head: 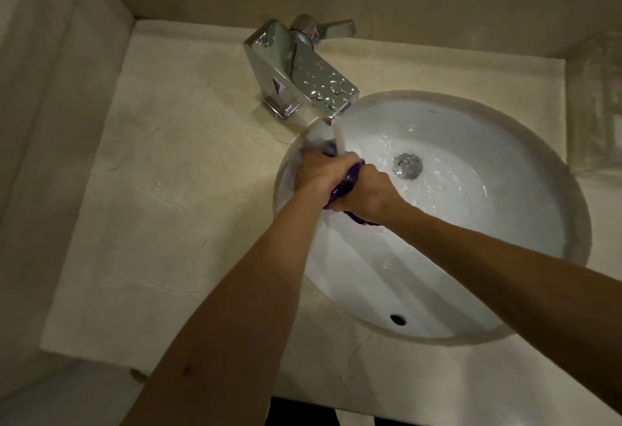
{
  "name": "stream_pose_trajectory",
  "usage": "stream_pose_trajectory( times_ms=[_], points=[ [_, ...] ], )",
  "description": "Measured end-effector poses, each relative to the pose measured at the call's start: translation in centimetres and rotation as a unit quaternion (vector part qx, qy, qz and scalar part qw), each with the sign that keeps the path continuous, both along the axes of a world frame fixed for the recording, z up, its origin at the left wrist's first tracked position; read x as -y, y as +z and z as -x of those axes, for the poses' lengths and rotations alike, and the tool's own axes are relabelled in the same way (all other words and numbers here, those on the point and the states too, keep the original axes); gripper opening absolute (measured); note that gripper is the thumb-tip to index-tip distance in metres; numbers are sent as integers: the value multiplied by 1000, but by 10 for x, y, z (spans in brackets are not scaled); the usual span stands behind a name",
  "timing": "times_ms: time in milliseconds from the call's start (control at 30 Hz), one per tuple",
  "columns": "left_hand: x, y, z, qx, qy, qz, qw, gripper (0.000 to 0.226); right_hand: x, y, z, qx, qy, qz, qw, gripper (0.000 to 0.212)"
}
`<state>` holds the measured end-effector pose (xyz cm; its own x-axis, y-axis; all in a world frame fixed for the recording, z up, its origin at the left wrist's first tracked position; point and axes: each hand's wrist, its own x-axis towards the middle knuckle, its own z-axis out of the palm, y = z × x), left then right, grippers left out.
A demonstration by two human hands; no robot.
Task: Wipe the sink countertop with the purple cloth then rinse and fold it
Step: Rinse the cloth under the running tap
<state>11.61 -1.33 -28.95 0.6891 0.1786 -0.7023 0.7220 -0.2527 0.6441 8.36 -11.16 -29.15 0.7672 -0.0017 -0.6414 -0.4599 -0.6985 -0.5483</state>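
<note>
A pale marbled stone surface [161, 197] is carrying a round white sink [505, 223] sunk into it. A chrome faucet [296, 72] is standing on the surface just behind the sink's rim, wet with droplets.

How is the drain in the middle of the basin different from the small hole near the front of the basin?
The drain is a shiny metal fitting; the small hole is a plain dark opening. The drain is the larger of the two. The drain sits at the bottom of the sink with water running over it; the small hole sits higher on the near wall and looks dry. Both are round.
</note>
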Motion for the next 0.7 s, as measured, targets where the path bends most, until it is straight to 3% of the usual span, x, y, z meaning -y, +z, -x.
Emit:
stream_pose_trajectory(
  times_ms=[100, 133, 167, 233, 333, 433, 567, 633, 700],
  points=[
    [1, -6, -1, -13, 3, 2, 1000, 87, 3, 3, 0, -29, -16, -73, 997, 86],
    [1, -5, -1, -17, 10, 23, 1000, 92, 7, 6, -2, -35, -19, -89, 995, 93],
    [0, 0, 1, -21, 19, 53, 998, 86, 12, 8, -4, -26, -11, -97, 995, 92],
    [-1, 13, 5, -14, 27, 93, 995, 57, 23, 19, -9, -21, -5, -111, 994, 67],
    [-11, 12, 5, 38, 15, 134, 990, 24, 44, 38, -15, -107, -79, -172, 976, 35],
    [-16, 19, 0, 53, -22, 130, 990, 33, 56, 46, -14, -228, -121, -263, 930, 19],
    [-15, 30, -1, -33, -11, 279, 960, 29, 53, 40, -14, -328, -174, -345, 862, 31],
    [-14, 32, -2, -50, -19, 268, 962, 32, 50, 37, -16, -350, -181, -361, 845, 37],
    [-10, 31, -5, -54, -27, 226, 972, 30, 47, 38, -19, -352, -133, -337, 863, 40]
  ],
)
